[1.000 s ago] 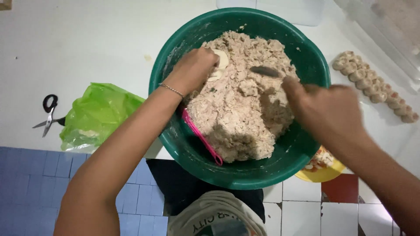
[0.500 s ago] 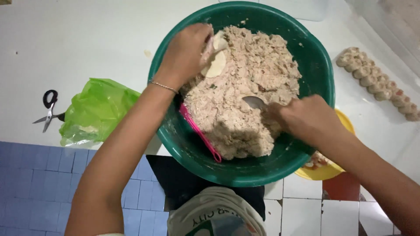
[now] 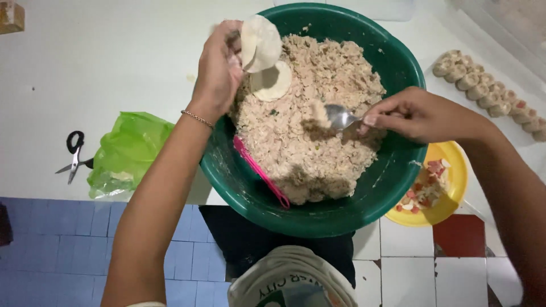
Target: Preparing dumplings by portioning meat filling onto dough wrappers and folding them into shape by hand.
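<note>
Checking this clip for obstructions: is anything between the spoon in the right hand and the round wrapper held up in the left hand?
Nothing visible. The right hand holds the spoon over the filling; the left hand holds the round wrapper above the green bowl. Between them lies only filling and a second wrapper, lying flat.

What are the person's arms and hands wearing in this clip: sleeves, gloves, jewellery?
Both forearms are bare, with no sleeves in view and no gloves. The left hand has a thin beaded chain bracelet at the wrist. The right hand shows no ring, watch or bracelet.
</note>
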